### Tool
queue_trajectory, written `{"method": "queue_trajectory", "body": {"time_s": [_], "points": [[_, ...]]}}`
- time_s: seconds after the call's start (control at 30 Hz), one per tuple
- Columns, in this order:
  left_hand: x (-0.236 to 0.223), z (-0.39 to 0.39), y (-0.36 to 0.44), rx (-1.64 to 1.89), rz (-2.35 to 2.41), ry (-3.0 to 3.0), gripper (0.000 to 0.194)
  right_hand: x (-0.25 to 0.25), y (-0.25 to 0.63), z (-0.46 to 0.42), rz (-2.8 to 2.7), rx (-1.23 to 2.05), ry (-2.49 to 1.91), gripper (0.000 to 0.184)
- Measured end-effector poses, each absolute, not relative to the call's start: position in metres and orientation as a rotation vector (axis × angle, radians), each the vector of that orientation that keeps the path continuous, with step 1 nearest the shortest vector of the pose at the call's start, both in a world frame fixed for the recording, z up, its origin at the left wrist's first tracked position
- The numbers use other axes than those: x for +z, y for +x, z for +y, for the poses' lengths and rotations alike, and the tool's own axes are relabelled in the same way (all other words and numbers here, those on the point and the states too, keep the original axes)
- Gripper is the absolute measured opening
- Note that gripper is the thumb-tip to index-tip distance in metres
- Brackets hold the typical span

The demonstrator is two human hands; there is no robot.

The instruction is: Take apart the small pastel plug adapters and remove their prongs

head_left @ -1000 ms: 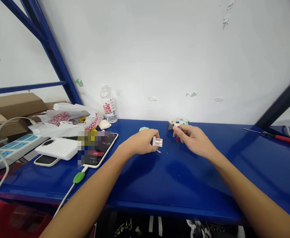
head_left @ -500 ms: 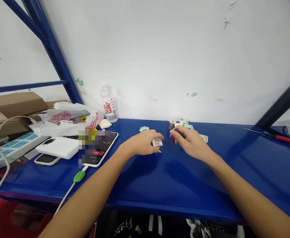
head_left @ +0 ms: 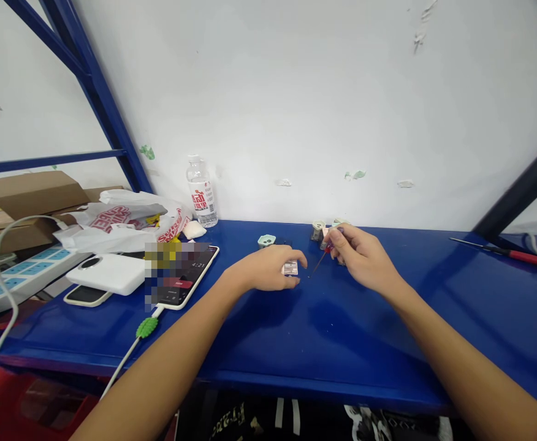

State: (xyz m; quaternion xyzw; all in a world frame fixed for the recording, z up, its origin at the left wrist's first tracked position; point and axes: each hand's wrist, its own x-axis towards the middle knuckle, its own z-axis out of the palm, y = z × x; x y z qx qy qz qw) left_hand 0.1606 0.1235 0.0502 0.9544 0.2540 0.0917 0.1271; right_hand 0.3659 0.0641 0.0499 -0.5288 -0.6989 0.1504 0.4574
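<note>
Fingers of my right hand (head_left: 363,257) pinched shut on a small screwdriver (head_left: 320,260), red handle partly hidden, tip angled down toward the blue shelf (head_left: 379,343). Left hand (head_left: 268,268) curled, just above a small pink block (head_left: 289,267); contact cannot be told. Small parts (head_left: 318,231) behind are partly hidden.

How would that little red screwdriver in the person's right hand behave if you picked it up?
The little red screwdriver probably feels light, being so slim. Its thin shaft looks stiff, not floppy. Being narrow, it could well roll on the glossy blue shelf.
</note>
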Motion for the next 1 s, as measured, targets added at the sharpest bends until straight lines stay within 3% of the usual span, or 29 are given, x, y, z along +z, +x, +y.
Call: {"method": "queue_trajectory", "body": {"time_s": [1.0], "points": [[0.0468,0.1169,0.1652,0.322,0.693,2.896,0.037,0.0541,0.3648,0.0634,-1.488,0.497,-1.126,0.043]]}}
